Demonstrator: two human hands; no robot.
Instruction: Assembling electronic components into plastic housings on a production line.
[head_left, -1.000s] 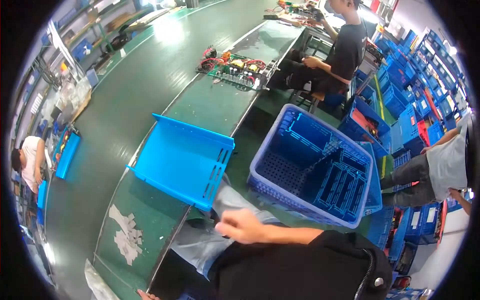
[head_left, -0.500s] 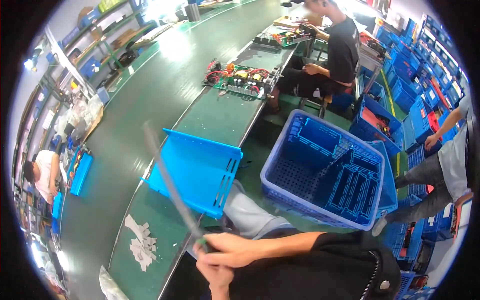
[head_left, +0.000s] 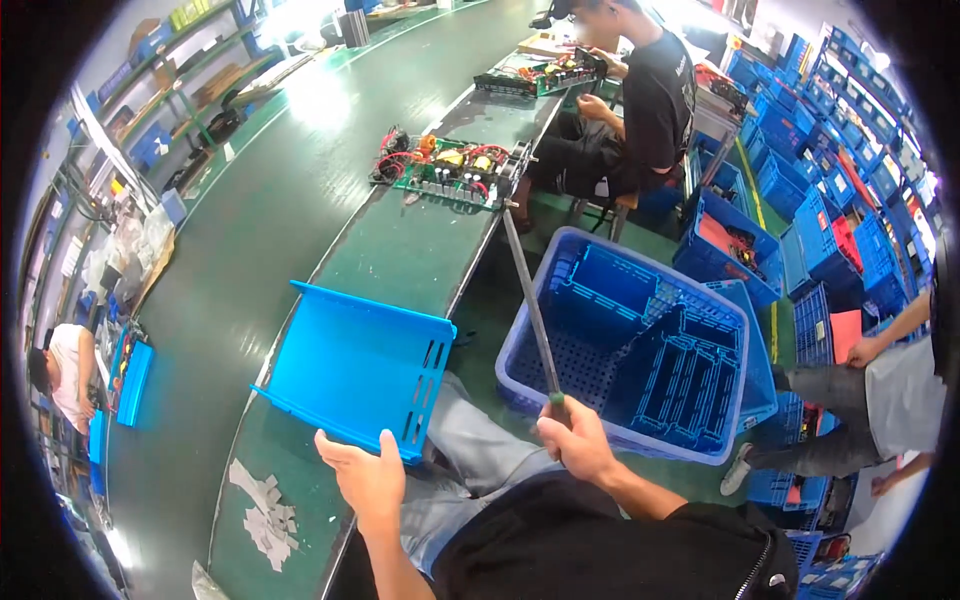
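My right hand (head_left: 583,440) is closed around the green end of a long, slim grey file (head_left: 530,300). It points up and slightly left, away from me, its far tip overlapping the corner of a circuit board assembly (head_left: 455,172) in view. Nothing is in my left hand (head_left: 370,480), whose fingers and thumb are spread at the near edge of a bright blue U-shaped housing panel (head_left: 350,365). Whether it touches the panel, I cannot tell. The panel lies on the green bench with its slotted side to the right.
A large blue plastic crate (head_left: 510,370) with blue panels inside stands right of my knees. Torn paper scraps (head_left: 265,520) lie on the bench (head_left: 390,245). A seated co-worker (head_left: 655,110) is ahead; another person (head_left: 895,400) stands at right, near stacked blue bins.
Both hands were together at the file's green end. My left hand has let go and opened beside the panel; my right hand has carried the file to the right.
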